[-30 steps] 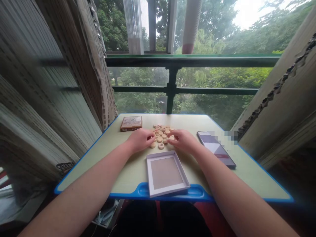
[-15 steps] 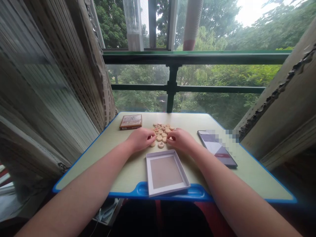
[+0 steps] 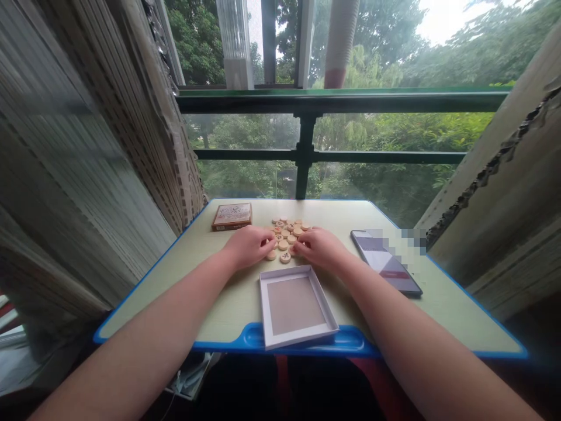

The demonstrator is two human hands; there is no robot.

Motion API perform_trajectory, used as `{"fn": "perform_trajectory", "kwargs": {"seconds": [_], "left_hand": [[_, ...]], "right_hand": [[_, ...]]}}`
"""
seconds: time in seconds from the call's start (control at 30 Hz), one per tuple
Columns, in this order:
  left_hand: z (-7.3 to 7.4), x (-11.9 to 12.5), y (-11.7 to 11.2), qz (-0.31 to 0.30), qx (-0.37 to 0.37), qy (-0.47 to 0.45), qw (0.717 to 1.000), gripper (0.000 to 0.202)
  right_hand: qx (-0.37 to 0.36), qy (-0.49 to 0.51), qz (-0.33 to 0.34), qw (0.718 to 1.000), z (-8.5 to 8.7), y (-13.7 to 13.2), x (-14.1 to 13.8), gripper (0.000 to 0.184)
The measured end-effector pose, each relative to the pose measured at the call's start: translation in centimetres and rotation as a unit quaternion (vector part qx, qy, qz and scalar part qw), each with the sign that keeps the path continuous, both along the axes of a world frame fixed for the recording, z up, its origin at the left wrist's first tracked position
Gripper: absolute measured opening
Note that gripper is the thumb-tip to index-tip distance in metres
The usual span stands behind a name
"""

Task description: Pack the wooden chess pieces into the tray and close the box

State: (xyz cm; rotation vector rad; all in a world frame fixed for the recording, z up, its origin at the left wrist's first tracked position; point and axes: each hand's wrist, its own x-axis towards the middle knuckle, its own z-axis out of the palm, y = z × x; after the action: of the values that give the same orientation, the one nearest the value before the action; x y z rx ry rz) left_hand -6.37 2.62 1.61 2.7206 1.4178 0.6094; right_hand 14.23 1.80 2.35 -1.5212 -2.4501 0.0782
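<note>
A loose heap of round wooden xiangqi pieces lies on the table, some showing characters and others blank sides. My left hand is at the heap's left edge, fingers curled and pressed together; what they hold, if anything, is hidden. On the opposite side, my right hand has its thumb and fingertips closed at the edge of one xiangqi piece, partly covered by the fingers. A piece with a dark character lies face up at the near edge, between both hands. Closer to me rests an open shallow white box tray.
A reddish-brown printed box sits at the back left of the blue-edged table. To the right lies a tablet or large phone. Curtains flank the table, and a green railing runs behind it.
My right fingertips have shifted slightly left and down onto a piece at the near right of the heap. My left hand has barely moved; a piece below its fingers shows more.
</note>
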Motion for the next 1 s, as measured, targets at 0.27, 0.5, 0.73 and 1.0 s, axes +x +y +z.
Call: {"fn": "perform_trajectory", "kwargs": {"seconds": [0.27,0.5,0.73,1.0], "left_hand": [[-0.2,-0.1,0.2,0.002,-0.012,-0.012,1.0,0.027],[-0.2,0.1,0.1,-0.007,-0.013,-0.004,1.0,0.029],[-0.6,-0.2,0.5,-0.006,-0.016,-0.019,1.0,0.027],[-0.3,-0.1,0.3,0.008,0.02,-0.074,0.997,0.026]], "right_hand": [[0.005,0.042,-0.031,0.999,0.2,0.6,1.3,0.023],[-0.049,0.006,-0.062,0.997,0.6,0.4,2.4,0.024],[-0.02,0.022,-0.02,0.999,0.1,0.3,1.7,0.026],[-0.014,0.043,0.004,0.999,-0.4,0.7,1.7,0.03]]}}
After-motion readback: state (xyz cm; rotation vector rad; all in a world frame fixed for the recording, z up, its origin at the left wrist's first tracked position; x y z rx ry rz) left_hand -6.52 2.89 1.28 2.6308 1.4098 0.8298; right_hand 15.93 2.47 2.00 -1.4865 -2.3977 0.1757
